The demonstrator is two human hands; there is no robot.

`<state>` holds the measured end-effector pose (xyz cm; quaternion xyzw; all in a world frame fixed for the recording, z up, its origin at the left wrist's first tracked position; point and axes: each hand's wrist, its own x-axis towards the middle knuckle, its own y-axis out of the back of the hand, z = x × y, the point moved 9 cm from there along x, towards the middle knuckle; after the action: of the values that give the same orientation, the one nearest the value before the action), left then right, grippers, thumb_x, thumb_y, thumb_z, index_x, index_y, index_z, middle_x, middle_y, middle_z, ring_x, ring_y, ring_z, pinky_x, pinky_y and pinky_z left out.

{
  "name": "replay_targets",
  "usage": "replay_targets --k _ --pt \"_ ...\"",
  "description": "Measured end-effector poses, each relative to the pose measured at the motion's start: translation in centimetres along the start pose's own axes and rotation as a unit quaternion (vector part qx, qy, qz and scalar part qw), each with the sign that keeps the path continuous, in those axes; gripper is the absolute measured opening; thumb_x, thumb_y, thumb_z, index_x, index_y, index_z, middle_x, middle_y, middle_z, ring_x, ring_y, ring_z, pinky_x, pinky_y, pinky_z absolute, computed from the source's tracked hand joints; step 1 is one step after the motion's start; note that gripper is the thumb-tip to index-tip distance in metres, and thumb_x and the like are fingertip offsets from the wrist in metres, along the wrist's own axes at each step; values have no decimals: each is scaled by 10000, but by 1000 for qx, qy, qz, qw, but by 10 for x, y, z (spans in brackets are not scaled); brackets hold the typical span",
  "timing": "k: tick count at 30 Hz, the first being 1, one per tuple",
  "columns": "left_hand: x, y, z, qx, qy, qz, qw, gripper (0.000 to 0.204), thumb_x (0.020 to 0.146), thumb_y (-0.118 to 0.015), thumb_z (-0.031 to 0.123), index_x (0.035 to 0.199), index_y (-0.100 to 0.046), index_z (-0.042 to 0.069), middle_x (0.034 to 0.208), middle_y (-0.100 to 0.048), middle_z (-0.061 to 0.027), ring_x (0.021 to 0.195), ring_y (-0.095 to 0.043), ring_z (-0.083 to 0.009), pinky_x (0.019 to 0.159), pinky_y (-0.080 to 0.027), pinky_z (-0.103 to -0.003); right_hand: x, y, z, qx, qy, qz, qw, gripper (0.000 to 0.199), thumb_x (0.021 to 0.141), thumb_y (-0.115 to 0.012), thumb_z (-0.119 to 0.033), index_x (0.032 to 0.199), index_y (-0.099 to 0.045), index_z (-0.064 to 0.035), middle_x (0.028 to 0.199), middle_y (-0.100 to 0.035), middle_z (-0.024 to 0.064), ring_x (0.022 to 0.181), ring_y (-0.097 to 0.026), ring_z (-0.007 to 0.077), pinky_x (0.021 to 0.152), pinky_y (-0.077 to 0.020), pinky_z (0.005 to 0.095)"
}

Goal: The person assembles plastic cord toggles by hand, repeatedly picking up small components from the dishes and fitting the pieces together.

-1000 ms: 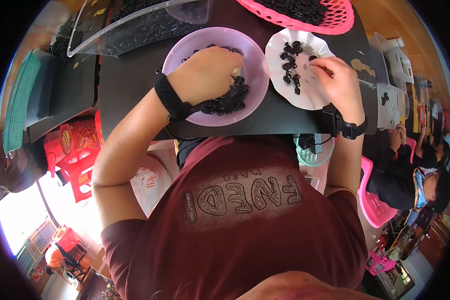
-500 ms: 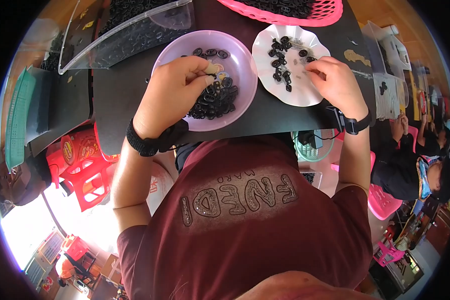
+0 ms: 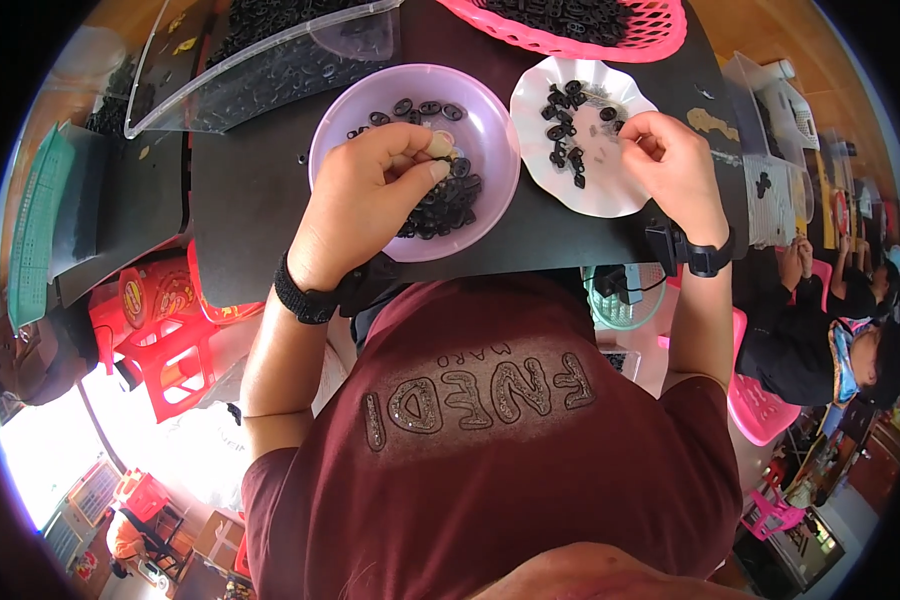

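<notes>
Over the light purple bowl (image 3: 500,150), my left hand (image 3: 370,190) is closed in a pinch, with a bit of a small black plastic part showing at the fingertips. Several small black oval parts (image 3: 440,210) are heaped in the bowl beneath it, and a few more lie along its far side. My right hand (image 3: 675,165) is at the right edge of a white wavy-rimmed plate (image 3: 600,190), thumb and fingertips pressed together; what they hold, if anything, is hidden. On that plate lie small black parts (image 3: 560,130) and tiny clear pieces (image 3: 598,95).
A clear plastic bin (image 3: 300,80) full of black parts stands at the far left. Behind the plate is a pink basket (image 3: 570,45) of black parts. Other people sit at the right, one person's hands (image 3: 795,262) showing. A red stool (image 3: 170,360) stands at left.
My left hand has shifted slightly right and nearer over the bowl, still pinched. My right hand has moved a little right, its fingertips away from the plate's middle.
</notes>
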<state>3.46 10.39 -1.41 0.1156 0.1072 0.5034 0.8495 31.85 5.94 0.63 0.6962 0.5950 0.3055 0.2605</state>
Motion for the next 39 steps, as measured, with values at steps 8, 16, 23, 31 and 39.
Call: replay_targets --k 8,16,23,31,39 --pt "-3 -4 1 1 13 -5 1000 216 862 -691 65 1059 -659 -16 906 -707 -80 820 -665 -121 751 -522 -256 2 6 10 -46 4 10 999 129 803 -649 -72 913 -672 -9 845 -670 112 708 -654 219 661 -515 307" --pt "-4 -7 -3 -10 3 -4 1000 225 862 -694 69 1063 -653 -25 913 -701 -86 824 -660 -125 760 -522 -261 3 -3 1 -158 51 -46 985 141 797 -639 -63 917 -679 2 879 -651 148 735 -656 268 678 -520 339" --pt "-3 -8 -5 -8 9 -6 1000 239 862 -693 64 1079 -650 -27 920 -700 -84 836 -657 -123 771 -522 -264 4 -16 -2 -198 74 -97 973 141 803 -620 -132 858 -697 -28 839 -652 146 778 -651 327 720 -523 399" --pt "-1 -13 -8 -105 54 -3 993 230 894 -658 65 1109 -648 -15 926 -689 -38 731 -610 -78 640 -500 -219 11 -26 -3 -212 80 -130 965 143 790 -622 -133 834 -669 -5 823 -655 163 755 -650 332 702 -527 394" --pt "3 -16 -1 -247 21 12 969 218 931 -636 81 1117 -625 -33 929 -681 -52 704 -594 -68 595 -492 -197 -8 -62 -42 391 -69 -123 909 116 915 -626 -119 975 -635 -20 763 -587 -23 618 -537 51 567 -443 196"
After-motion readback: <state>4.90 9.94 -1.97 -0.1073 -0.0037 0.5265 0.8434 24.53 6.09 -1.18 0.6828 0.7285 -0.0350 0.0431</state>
